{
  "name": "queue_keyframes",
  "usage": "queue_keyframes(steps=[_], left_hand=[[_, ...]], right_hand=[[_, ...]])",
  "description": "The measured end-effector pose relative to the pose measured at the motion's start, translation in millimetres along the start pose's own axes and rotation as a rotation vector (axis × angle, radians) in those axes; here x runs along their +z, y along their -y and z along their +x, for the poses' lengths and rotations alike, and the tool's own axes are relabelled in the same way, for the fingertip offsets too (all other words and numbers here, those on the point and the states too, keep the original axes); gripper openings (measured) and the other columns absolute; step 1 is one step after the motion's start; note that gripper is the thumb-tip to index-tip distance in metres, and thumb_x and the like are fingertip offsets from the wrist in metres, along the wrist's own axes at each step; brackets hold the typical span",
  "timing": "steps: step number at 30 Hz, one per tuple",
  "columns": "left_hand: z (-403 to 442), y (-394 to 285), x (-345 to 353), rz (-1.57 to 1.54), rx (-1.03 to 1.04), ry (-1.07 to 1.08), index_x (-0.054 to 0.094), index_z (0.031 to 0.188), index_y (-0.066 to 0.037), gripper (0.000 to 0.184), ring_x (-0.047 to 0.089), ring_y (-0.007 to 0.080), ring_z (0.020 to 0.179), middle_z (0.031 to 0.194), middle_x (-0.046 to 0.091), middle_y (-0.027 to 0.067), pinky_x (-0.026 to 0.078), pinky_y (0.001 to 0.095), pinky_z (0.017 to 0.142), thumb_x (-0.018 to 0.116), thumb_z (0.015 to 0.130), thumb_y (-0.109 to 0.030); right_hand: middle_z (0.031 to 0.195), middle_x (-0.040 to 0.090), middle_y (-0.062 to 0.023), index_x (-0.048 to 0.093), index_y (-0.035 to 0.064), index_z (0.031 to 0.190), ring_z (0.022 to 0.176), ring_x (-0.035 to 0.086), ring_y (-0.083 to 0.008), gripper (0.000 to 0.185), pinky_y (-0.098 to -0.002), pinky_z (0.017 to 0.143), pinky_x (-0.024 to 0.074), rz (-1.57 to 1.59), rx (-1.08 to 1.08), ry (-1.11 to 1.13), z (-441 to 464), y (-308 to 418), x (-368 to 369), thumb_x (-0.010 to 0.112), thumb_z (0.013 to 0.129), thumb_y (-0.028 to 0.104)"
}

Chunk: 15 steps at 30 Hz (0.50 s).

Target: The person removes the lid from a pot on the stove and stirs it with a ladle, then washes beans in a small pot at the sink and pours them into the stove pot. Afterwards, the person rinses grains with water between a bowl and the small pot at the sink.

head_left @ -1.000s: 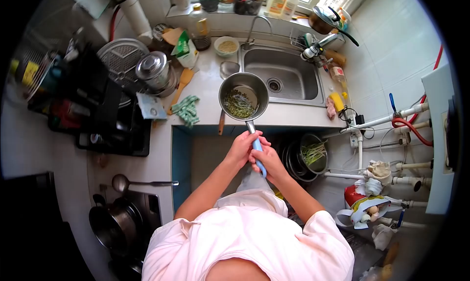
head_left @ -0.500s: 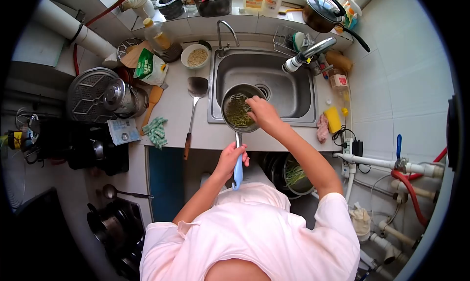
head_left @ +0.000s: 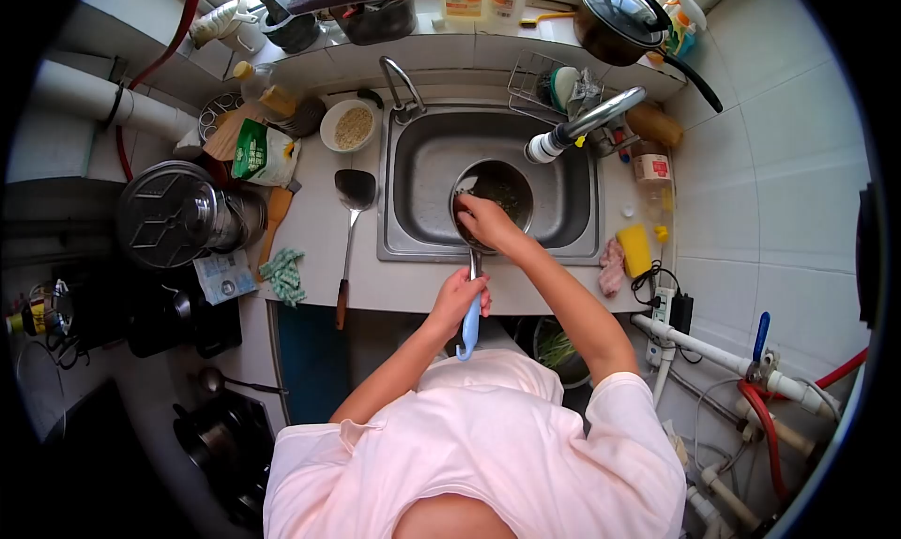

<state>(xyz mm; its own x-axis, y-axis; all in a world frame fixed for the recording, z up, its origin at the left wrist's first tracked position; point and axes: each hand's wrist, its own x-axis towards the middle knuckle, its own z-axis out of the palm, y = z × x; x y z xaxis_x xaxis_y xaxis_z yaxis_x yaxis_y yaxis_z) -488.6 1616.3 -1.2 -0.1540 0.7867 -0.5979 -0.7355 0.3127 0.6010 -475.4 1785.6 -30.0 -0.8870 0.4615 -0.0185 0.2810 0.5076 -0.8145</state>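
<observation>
My left hand point(head_left: 457, 300) is closed around the blue handle point(head_left: 471, 325) of a small saucepan point(head_left: 529, 215). The pan hangs over the front of the steel sink point(head_left: 427, 178), slightly right of its middle. Small greenish bits point(head_left: 508, 197), resembling mung beans, lie in it, apparently in water. My right hand point(head_left: 490, 225) reaches over the near rim, fingers bent down inside the pan at its left. Its fingertips are hidden, so whether they hold any bits does not show.
Left of the sink lie a spatula point(head_left: 355, 190) and a bowl of grains point(head_left: 353, 126). Two faucets point(head_left: 601, 115) overhang the sink's back. A yellow sponge point(head_left: 634, 250) and a pink cloth point(head_left: 612, 267) sit at right. A lidded pot point(head_left: 615, 23) stands on the sill.
The saucepan has shifted right and its contents have moved toward the far right side. My right hand has gone from the pan's right side to its left. The camera view has shifted.
</observation>
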Motion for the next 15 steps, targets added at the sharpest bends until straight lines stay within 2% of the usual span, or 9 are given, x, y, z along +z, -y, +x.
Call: queue_keyframes(steps=[1,2,3,5,9,10,13,15], left_hand=[[1,-4,0,0.012,-0.003,-0.003,0.046,0.097,0.000,0.014,0.050,0.0171,0.052,0.061,0.050,0.0070,0.044,0.0284,0.052,0.047,0.089,-0.011],[2,-7,0,0.020,0.006,-0.005,0.046,0.097,0.000,0.013,0.051,0.0170,0.053,0.061,0.050,0.0068,0.045,0.0284,0.052,0.047,0.089,-0.011],[5,-7,-1,0.007,0.009,-0.008,0.046,0.097,-0.001,0.013,0.051,0.0169,0.053,0.061,0.050,0.0067,0.045,0.0284,0.052,0.047,0.089,-0.011],[11,-6,-4,-0.015,0.013,-0.014,0.046,0.097,-0.001,0.013,0.051,0.0169,0.054,0.061,0.050,0.0066,0.045,0.0285,0.052,0.047,0.089,-0.010],[19,-14,-3,-0.016,0.025,-0.007,0.046,0.096,-0.001,0.012,0.051,0.0169,0.054,0.060,0.050,0.0065,0.045,0.0287,0.052,0.047,0.088,-0.009],[22,-14,-3,-0.015,0.035,-0.006,0.046,0.096,-0.001,0.012,0.051,0.0169,0.054,0.060,0.050,0.0065,0.045,0.0288,0.052,0.048,0.088,-0.009],[27,-18,-6,-0.009,0.047,-0.020,0.046,0.096,-0.001,0.012,0.050,0.0167,0.053,0.060,0.050,0.0065,0.045,0.0289,0.052,0.048,0.088,-0.009],[27,-21,-9,0.001,0.045,-0.026,0.046,0.096,-0.001,0.012,0.050,0.0165,0.053,0.059,0.050,0.0065,0.045,0.0290,0.051,0.048,0.088,-0.009]], right_hand=[[0.091,0.059,-0.0211,0.054,0.0000,0.097,0.087,0.056,-0.0395,0.019,-0.0448,0.075,0.0447,0.064,-0.036,-0.068,4,3,-6,0.056,0.080,0.007],[0.091,0.058,-0.0186,0.054,0.0011,0.100,0.086,0.056,-0.0379,0.021,-0.0440,0.073,0.0446,-0.025,-0.194,-0.214,7,-1,-12,0.056,0.079,0.005],[0.093,0.055,-0.0167,0.055,0.0020,0.099,0.084,0.055,-0.0369,0.021,-0.0429,0.071,0.0455,-0.107,-0.191,-0.256,10,0,-23,0.056,0.078,0.003],[0.095,0.054,-0.0155,0.055,0.0027,0.097,0.084,0.054,-0.0360,0.020,-0.0425,0.069,0.0465,-0.414,-0.114,-0.267,19,-14,-33,0.055,0.077,0.002],[0.098,0.054,-0.0162,0.056,0.0036,0.095,0.086,0.056,-0.0342,0.023,-0.0411,0.069,0.0503,-0.579,0.076,-0.059,19,-46,-10,0.057,0.072,-0.001],[0.097,0.052,-0.0200,0.054,0.0014,0.096,0.081,0.054,-0.0373,0.024,-0.0453,0.072,0.0475,-0.539,0.102,0.005,15,-46,-5,0.056,0.072,0.001],[0.098,0.054,-0.0190,0.056,0.0008,0.098,0.086,0.056,-0.0364,0.021,-0.0442,0.073,0.0467,-0.249,0.042,0.099,4,-32,-2,0.057,0.077,0.003],[0.100,0.055,-0.0180,0.056,0.0005,0.101,0.088,0.056,-0.0360,0.024,-0.0423,0.075,0.0467,-0.137,-0.076,-0.052,2,-17,-9,0.058,0.078,0.003]])
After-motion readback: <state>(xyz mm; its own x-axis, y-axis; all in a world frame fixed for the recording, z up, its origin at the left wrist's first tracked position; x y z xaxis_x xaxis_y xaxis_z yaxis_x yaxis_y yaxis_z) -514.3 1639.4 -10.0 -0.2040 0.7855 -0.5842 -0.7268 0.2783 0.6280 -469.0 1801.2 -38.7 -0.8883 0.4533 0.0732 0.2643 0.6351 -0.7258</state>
